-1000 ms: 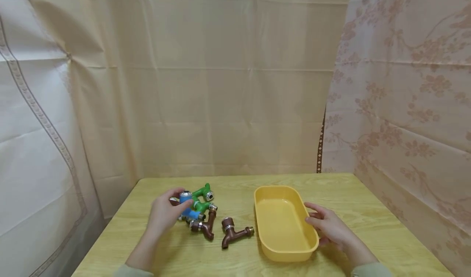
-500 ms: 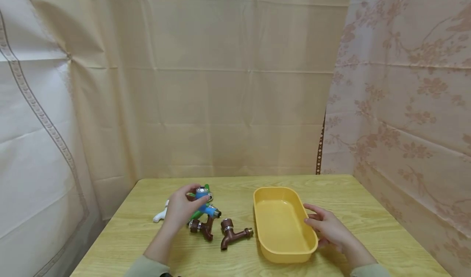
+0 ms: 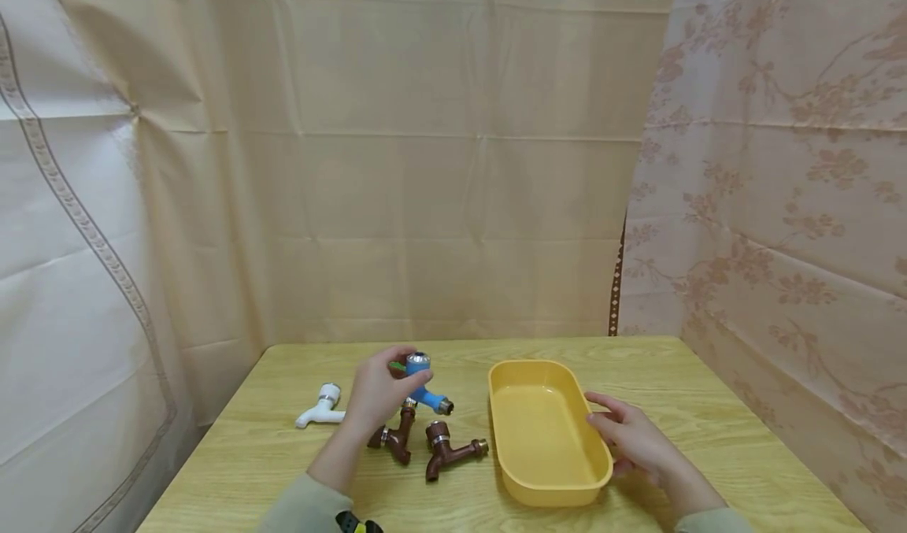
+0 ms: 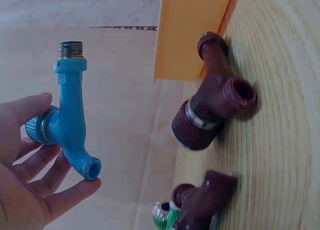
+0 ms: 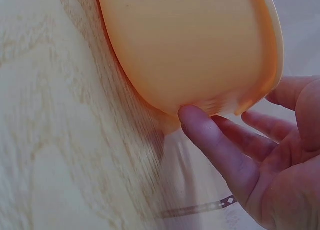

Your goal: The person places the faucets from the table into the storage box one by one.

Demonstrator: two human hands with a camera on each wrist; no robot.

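My left hand [image 3: 379,387] pinches a blue plastic water tap [image 3: 427,397] by its round knob. In the left wrist view the blue tap [image 4: 71,117] hangs between thumb and fingers, its threaded metal end upward in that view. Two brown taps [image 3: 449,458] lie on the table close by, and a green tap [image 3: 397,368] is mostly hidden behind the left hand. My right hand [image 3: 638,438] rests against the right side of a yellow plastic basin [image 3: 549,442]. In the right wrist view its fingertips touch the outer wall and the thumb is at the rim.
A white tap [image 3: 322,416] lies at the left of the wooden table [image 3: 708,407]. Beige curtains [image 3: 453,163] hang behind the table, with a flowered cloth [image 3: 786,202] along the right side.
My left hand has carried the blue tap rightward from the group of taps, toward the basin. The white tap has come into view behind it. My right hand and the basin are nearly unmoved.
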